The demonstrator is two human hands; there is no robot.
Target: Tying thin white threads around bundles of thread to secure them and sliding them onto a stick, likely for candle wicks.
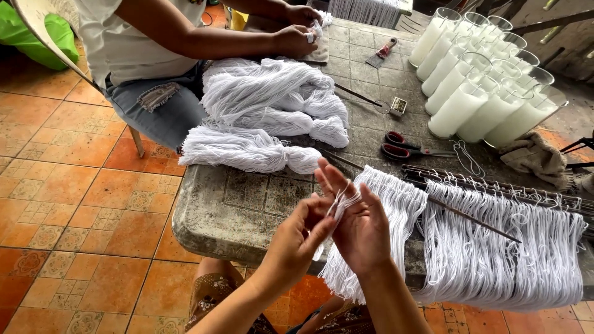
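Thin white cotton strands (342,203), looped and bunched, stand upright above the table edge.

Co-worker's upper body (142,37) beyond top edge.

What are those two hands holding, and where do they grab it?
A few white strings, pinched near the top between the left hand and right hand.
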